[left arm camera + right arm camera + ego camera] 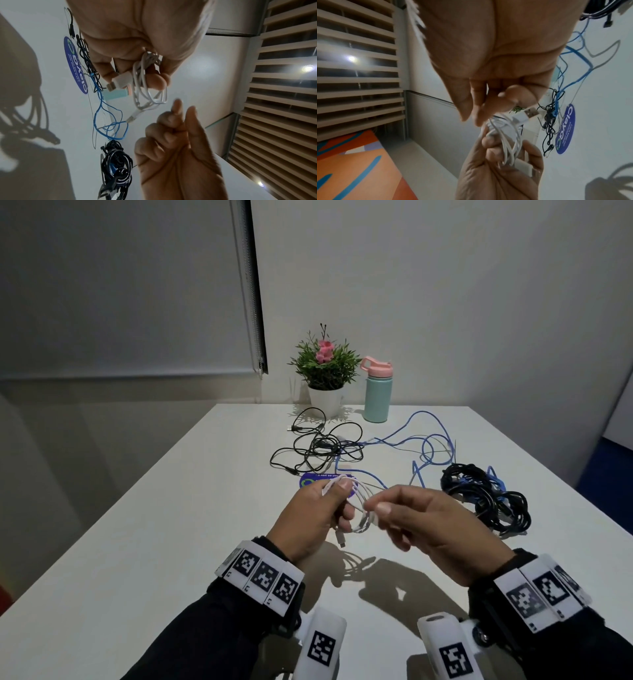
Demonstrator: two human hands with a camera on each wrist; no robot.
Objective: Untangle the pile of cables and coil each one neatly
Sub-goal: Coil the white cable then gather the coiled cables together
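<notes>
- While the left hand point(310, 517) gripped the thin white cable's coil point(356, 508), its loops hung rightward.
- The right hand point(423, 520) pinched the coil's loose end, just beside.

The head view is looking down and forward over the white tabletop point(171, 508). Both wrist views are sitting close under the palms, looking along the fingers point(157, 81), sharing the coiled white cable point(147, 94).
</notes>
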